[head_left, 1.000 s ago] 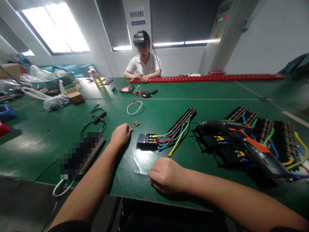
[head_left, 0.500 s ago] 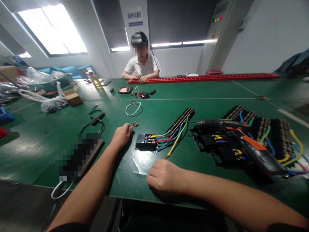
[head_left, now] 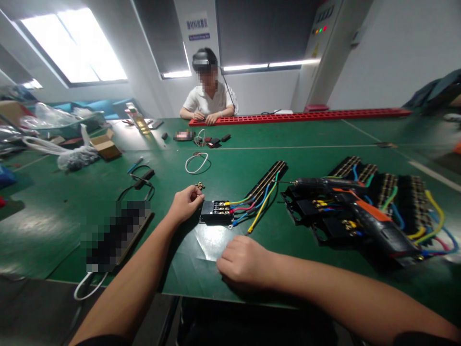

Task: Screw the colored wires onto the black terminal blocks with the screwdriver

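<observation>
My left hand [head_left: 186, 203] is beside the left end of a black terminal block [head_left: 216, 213], thumb and fingertips pinched together. Whatever is between them is too small to make out. Small brass screws [head_left: 200, 185] lie in a little pile just beyond those fingers. Curled into a fist, my right hand [head_left: 243, 262] rests on the table near the front edge; the inside of the fist is hidden. Coloured wires run from the block to a long black terminal strip [head_left: 268, 181]. A yellow wire [head_left: 262, 211] and a blue wire [head_left: 240, 221] have loose ends near the block.
A black and orange power screwdriver [head_left: 360, 202] lies at right across more wired blocks and strips [head_left: 389, 190]. A white cable loop [head_left: 196, 163] lies beyond the screws. At left is a dark, blurred-out device [head_left: 118, 235]. Across the table a person [head_left: 207, 98] handles a red rail [head_left: 288, 117].
My left hand has moved right from beside the screws toward the terminal block's left end, its fingertips pinched. My right fist stays in place. The view has shifted slightly.
</observation>
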`<state>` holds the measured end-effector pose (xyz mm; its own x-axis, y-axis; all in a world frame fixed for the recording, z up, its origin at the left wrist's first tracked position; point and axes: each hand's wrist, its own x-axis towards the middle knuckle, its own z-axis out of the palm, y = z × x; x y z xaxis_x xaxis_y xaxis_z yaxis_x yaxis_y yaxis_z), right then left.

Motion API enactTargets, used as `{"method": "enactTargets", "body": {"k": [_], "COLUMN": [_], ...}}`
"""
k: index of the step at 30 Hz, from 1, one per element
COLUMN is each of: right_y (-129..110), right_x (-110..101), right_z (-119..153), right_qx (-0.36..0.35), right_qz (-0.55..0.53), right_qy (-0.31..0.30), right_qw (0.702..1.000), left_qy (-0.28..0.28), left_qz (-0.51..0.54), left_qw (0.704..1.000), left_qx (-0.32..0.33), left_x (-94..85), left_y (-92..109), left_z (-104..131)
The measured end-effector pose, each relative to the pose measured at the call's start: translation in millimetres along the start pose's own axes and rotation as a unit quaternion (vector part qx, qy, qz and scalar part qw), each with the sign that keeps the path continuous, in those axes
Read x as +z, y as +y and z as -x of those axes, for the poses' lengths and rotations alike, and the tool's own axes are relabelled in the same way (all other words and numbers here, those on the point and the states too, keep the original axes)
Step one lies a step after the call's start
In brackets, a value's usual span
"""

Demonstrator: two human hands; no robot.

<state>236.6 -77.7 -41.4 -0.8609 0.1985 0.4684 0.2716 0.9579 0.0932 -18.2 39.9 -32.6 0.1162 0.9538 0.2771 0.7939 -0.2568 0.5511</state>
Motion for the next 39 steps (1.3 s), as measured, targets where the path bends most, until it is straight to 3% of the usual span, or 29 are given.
{"method": "enactTargets", "body": {"k": [5,12,16,20,26,31,39], "right_y": [2,2,4,8,15,19,20], "right_x": [0,3,-6,-21,-39,-44,-41], "right_z": [1,3,1,-4,-11,-14,-13], "right_qx": [0.028,0.052,0.11,0.213,0.367,0.396,0.394], "right_qz": [0.012,-0.011,0.011,0.045,0.075,0.079,0.071], "right_qy": [0.039,-0.02,-0.072,-0.15,-0.254,-0.303,-0.304], "right_qw": [0.999,0.998,0.991,0.964,0.892,0.863,0.865], "left_qy": [-0.007,-0.021,-0.032,-0.044,-0.058,-0.049,-0.051], "left_qz": [-0.003,-0.06,-0.072,-0.078,-0.083,-0.095,-0.095], "left_qw": [1.0,0.996,0.995,0.994,0.992,0.993,0.993], "left_qx": [0.022,0.055,0.06,0.068,0.069,0.056,0.052], "left_x": [2.0,3.5,5.2,6.3,6.5,6.1,5.2], "left_y": [4,5,2,1,1,1,4], "left_z": [1,3,3,2,2,3,3]}}
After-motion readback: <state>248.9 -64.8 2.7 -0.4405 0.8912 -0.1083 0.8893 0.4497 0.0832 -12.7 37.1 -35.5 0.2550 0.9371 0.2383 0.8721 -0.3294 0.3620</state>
